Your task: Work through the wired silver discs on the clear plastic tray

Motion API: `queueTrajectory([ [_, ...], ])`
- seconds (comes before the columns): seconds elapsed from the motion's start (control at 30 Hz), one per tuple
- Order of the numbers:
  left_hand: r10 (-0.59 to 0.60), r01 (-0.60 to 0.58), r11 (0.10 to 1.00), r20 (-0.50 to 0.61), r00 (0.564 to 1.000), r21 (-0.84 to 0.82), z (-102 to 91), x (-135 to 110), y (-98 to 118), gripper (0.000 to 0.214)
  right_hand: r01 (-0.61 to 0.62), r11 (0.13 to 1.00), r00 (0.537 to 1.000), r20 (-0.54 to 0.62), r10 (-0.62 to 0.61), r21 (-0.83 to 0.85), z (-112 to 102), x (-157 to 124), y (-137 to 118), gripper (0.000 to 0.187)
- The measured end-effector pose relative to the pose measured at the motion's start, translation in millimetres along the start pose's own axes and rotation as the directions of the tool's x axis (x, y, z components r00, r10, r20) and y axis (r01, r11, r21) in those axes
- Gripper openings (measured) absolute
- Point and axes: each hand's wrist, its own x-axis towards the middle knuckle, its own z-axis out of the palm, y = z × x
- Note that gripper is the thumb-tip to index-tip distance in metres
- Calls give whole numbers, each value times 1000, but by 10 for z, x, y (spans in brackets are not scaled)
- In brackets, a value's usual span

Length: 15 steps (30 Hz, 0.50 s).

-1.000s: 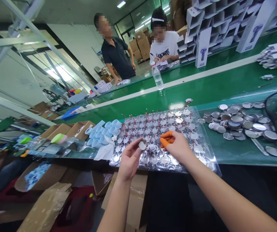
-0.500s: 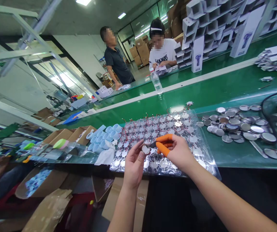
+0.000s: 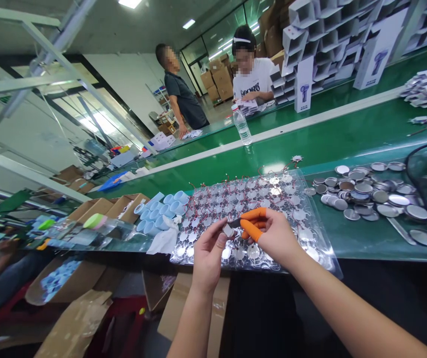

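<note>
Between the thumb and fingers of my left hand [image 3: 210, 248] is a small round white-and-silver disc [image 3: 228, 230], held up on edge. My right hand [image 3: 269, 231], with orange finger cots on the thumb and forefinger, pinches a thin dark tool that looks like tweezers [image 3: 234, 223]. The tool's tip reaches the disc's upper edge; whether it touches is too small to tell. Beneath both hands lies a clear plastic tray [image 3: 327, 253] with rows of round silvery parts with red wires.
Loose metal discs [image 3: 362, 189] are heaped on the right, near a black cable [image 3: 412, 174]. Light-blue cups [image 3: 161, 211] stand on the left by cardboard boxes [image 3: 114, 209]. A water bottle [image 3: 242, 127] stands beyond the tray. Two people are across the bench; another's arms show far left.
My left fingers have turned the disc, so it now shows a narrower, more sideways face. The tool's tip stays close to it. My right hand has barely moved.
</note>
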Motion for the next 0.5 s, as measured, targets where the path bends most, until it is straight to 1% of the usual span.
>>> queueTrajectory([
  [0.1,-15,15,999,0,1000,-51,37,12,60,33,-38,999,999,35,38,8,-14,18,4,22],
  [0.17,-32,33,997,14,999,-76,55,24,91,33,-18,1000,999,31,19,-24,-21,15,3,22],
  [0.27,-49,52,996,39,998,-74,50,38,105,33,107,986,994,-2,-108,-132,-21,-14,8,19],
  [0.33,-46,48,997,46,998,-56,26,42,93,34,198,959,978,-23,-207,-204,-13,-35,15,17],
  [0.37,-44,46,998,50,998,-48,11,42,84,35,224,949,971,-29,-236,-223,-8,-42,18,16],
  [0.43,-41,44,998,60,997,-43,-18,41,69,35,221,952,972,-29,-232,-213,2,-44,21,16],
  [0.5,-42,46,997,72,997,-54,-36,43,67,35,161,974,987,-2,-163,-158,6,-35,19,16],
])
